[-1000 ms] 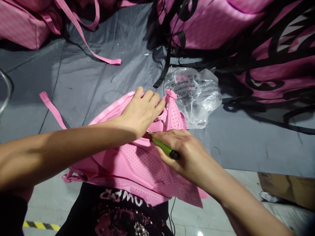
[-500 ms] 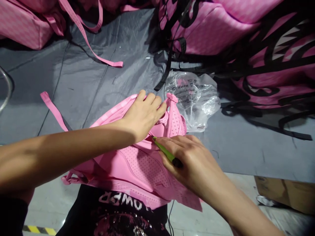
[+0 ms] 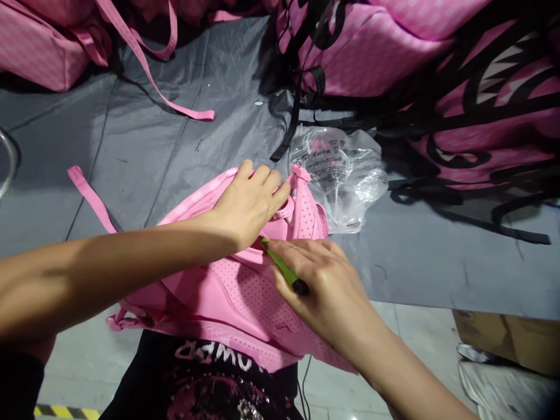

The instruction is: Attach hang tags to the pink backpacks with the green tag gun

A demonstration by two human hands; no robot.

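A pink backpack [image 3: 238, 286] with dotted mesh padding lies across my lap and over the table's near edge. My left hand [image 3: 251, 201] is closed over its upper edge, fingers curled into the fabric. My right hand [image 3: 319, 268] grips a slim green handled tool [image 3: 282, 265] with a black rear end. The tool's front tip points at a fold of the backpack beside my left wrist; whether it touches the fabric, I cannot tell. A loose pink strap [image 3: 91, 198] trails from the bag to the left.
A clear printed plastic bag [image 3: 341, 181] lies just beyond the backpack on the grey-covered table [image 3: 144, 140]. More pink bags [image 3: 345, 52] stand along the back, with a black-and-pink one [image 3: 494, 128] at the right. Cardboard [image 3: 511, 341] is on the floor at lower right.
My right hand has shifted slightly left with the green tool, its tip now nearer my left wrist. The left hand keeps its hold; the whole view has drifted a little.
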